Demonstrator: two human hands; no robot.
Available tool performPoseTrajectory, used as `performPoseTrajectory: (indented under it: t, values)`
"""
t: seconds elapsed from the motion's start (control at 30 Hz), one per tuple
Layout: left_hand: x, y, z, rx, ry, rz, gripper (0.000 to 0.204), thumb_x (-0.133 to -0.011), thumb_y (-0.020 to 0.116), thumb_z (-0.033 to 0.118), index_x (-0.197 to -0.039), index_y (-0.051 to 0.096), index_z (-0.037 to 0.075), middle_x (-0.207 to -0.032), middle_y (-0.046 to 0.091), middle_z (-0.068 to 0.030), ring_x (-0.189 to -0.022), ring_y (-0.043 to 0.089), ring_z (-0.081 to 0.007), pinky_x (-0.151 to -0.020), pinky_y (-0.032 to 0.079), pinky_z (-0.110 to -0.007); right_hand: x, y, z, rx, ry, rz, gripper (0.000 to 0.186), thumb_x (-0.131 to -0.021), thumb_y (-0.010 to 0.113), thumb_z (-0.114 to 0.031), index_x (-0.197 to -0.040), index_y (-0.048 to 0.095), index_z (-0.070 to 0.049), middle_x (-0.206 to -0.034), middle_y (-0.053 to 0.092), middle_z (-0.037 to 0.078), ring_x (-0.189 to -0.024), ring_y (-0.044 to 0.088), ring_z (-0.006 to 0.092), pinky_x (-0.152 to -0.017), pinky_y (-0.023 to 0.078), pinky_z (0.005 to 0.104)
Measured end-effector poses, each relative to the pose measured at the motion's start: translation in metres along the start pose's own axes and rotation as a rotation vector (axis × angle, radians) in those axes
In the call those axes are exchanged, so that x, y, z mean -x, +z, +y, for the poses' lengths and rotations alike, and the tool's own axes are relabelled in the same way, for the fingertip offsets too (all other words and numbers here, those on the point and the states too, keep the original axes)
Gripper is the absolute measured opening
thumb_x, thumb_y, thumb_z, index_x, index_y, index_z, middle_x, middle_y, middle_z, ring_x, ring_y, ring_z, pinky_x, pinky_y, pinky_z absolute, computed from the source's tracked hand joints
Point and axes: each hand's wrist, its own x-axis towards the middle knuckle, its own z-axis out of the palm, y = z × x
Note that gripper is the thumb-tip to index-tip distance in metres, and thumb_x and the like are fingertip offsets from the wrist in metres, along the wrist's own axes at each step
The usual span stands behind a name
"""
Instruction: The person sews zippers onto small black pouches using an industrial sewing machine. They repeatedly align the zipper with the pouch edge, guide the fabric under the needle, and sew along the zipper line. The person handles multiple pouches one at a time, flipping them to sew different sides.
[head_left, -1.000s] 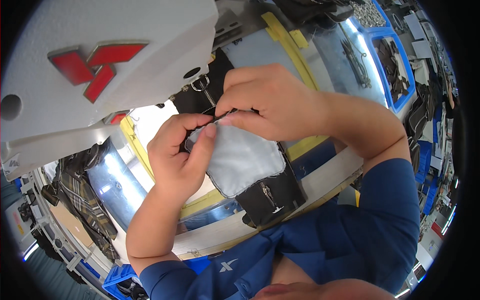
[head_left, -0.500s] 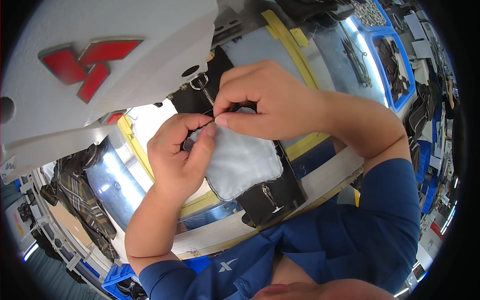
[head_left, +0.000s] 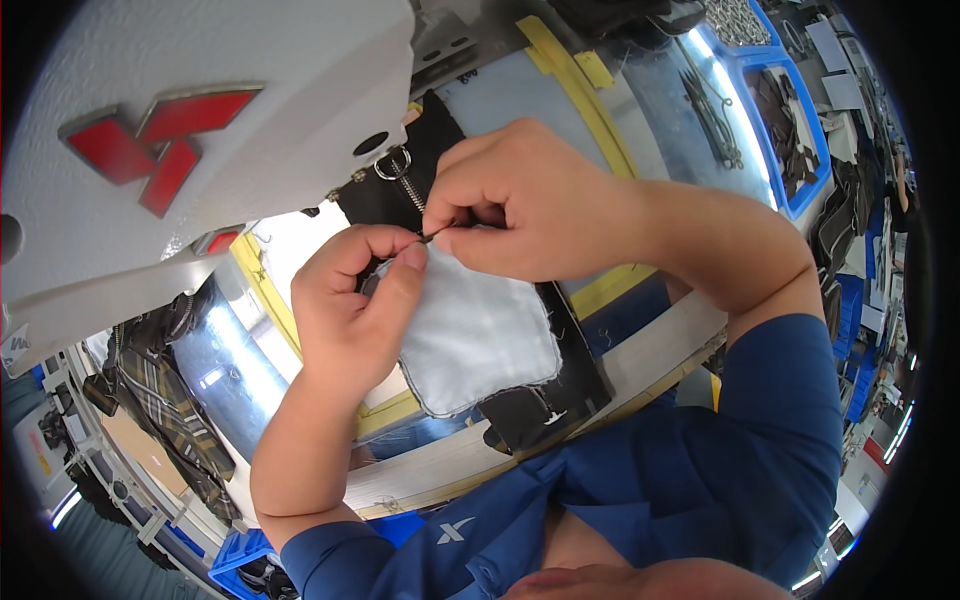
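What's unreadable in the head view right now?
All head view:
- Top edge of grey patch: covered by fingertips of left hand and right hand.
- Whether black fabric above and below the patch is one piece: patch and hands cover the middle.
- White machine's full outline: cut off by the picture's edge.

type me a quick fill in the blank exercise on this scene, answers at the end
1. The left hand and right hand pinch at the ____ (upper or lower) edge of the pale grey fabric patch.
2. The black fabric strip lies partly ____ (over or under) the patch.
3. The angular emblem on the large white machine body has ____-coloured faces.
4. The long tape strip above the right hand is ____.

Missing words: upper; under; red; yellow
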Motion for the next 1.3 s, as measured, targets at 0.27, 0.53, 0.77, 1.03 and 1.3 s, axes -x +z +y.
performPoseTrajectory:
  t: [0.27,0.53,0.77,1.03,1.3]
  values:
    - [0.000,0.002,-0.001,-0.016,0.013,0.019,0.010,-0.096,0.078,0.009,-0.098,0.076,-0.001,-0.088,0.073,-0.0050,-0.079,0.063,-0.0112,-0.075,0.051,-0.027,-0.002,-0.001,0.000,0.029,0.059,-0.012,0.018,-0.089,0.073,-0.019,-0.084,0.075,-0.002,-0.086,0.074,0.017,-0.078,0.072,0.0355,-0.072,0.056,0.0440]
    - [-0.009,-0.003,-0.003,-0.310,0.039,0.206,0.019,-0.094,0.084,0.015,-0.095,0.075,-0.002,-0.084,0.071,-0.0097,-0.072,0.064,-0.0184,-0.066,0.051,-0.031,-0.010,0.009,0.015,0.302,-0.079,0.079,0.017,-0.096,0.068,-0.017,-0.093,0.073,-0.001,-0.093,0.073,0.016,-0.088,0.071,0.0383,-0.078,0.057,0.0484]
    - [-0.035,-0.013,0.015,-0.441,-0.207,0.184,0.028,-0.094,0.084,0.021,-0.102,0.075,-0.004,-0.101,0.077,-0.0149,-0.090,0.069,-0.0248,-0.083,0.053,-0.035,-0.039,0.006,0.032,0.550,-0.124,0.074,0.027,-0.101,0.066,-0.022,-0.096,0.073,0.003,-0.097,0.074,0.021,-0.093,0.072,0.0439,-0.082,0.057,0.0535]
    - [-0.060,-0.033,-0.025,-0.638,0.144,0.196,0.031,-0.089,0.086,0.010,-0.116,0.076,-0.002,-0.106,0.079,-0.0127,-0.094,0.072,-0.0251,-0.090,0.056,-0.039,-0.056,-0.015,0.031,0.659,-0.019,-0.078,0.030,-0.097,0.069,-0.024,-0.089,0.076,0.004,-0.085,0.075,0.024,-0.089,0.074,0.0461,-0.080,0.059,0.0547]
    - [-0.063,-0.043,-0.038,-0.654,0.163,0.137,0.027,-0.092,0.077,0.019,-0.115,0.079,0.005,-0.110,0.079,-0.0193,-0.102,0.073,-0.0424,-0.090,0.057,-0.048,-0.062,-0.023,0.020,0.510,0.091,-0.059,0.024,-0.092,0.071,-0.023,-0.090,0.079,0.000,-0.087,0.076,0.023,-0.089,0.075,0.0454,-0.075,0.061,0.0534]
